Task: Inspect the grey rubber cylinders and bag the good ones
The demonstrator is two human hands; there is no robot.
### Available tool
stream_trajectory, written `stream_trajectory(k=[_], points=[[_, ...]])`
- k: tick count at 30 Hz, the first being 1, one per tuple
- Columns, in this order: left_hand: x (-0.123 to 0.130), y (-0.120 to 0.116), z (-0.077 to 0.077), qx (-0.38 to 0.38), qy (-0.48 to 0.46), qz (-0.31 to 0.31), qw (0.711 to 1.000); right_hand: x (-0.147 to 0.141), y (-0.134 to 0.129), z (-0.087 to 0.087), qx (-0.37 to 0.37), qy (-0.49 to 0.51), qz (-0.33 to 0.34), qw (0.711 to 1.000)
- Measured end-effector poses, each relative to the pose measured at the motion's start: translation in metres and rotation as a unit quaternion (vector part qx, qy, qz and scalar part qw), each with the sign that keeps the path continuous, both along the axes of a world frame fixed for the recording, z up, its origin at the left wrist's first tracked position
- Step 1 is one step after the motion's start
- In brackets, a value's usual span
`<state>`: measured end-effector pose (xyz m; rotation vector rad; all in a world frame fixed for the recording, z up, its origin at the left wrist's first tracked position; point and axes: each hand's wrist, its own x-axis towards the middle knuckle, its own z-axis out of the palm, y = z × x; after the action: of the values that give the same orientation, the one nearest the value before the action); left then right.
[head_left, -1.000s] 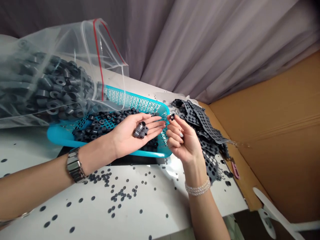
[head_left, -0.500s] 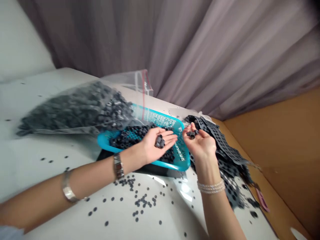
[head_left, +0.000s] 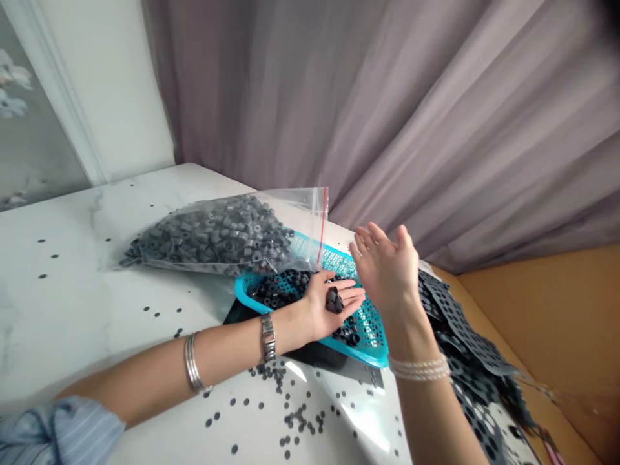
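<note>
My left hand (head_left: pixel 325 311) lies palm up over the blue perforated basket (head_left: pixel 369 352), cupping several small dark rubber rings (head_left: pixel 333 300). My right hand (head_left: pixel 388 271) is raised just to the right of it, fingers spread, back toward me, with nothing visible in it. More dark rings (head_left: pixel 278 289) lie inside the basket. A clear zip bag (head_left: pixel 220 236) packed with grey rings rests on the table, its open mouth over the basket's far left edge.
Black punched rubber sheets (head_left: pixel 469 342) pile up right of the basket. Small dark discs (head_left: pixel 295 423) are scattered over the white table (head_left: pixel 72 284). A brown cardboard panel (head_left: pixel 557 323) stands at the right; a grey curtain hangs behind.
The view has swung up and left. My right hand, which pinched a ring, has opened and lifted beside the left hand. My left hand still cups the rings.
</note>
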<state>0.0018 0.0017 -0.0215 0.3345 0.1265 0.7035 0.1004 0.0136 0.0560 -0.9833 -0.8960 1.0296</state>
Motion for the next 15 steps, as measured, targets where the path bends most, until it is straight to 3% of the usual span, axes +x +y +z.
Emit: stream_trajectory(k=[3, 6, 10, 15], points=[[0.0, 0.0, 0.005, -0.092, 0.044, -0.002, 0.995, 0.036, -0.02, -0.02, 0.004, -0.049, -0.001, 0.999], [0.002, 0.0, 0.009, -0.127, 0.052, -0.013, 0.99, 0.055, -0.038, -0.036, -0.003, -0.182, -0.013, 0.983], [0.002, -0.001, 0.014, -0.135, 0.087, -0.018, 0.987, 0.056, -0.054, -0.046, -0.018, -0.359, 0.039, 0.932], [0.003, -0.002, 0.02, -0.113, 0.154, -0.047, 0.98, 0.044, -0.064, -0.045, 0.02, -0.476, 0.086, 0.875]])
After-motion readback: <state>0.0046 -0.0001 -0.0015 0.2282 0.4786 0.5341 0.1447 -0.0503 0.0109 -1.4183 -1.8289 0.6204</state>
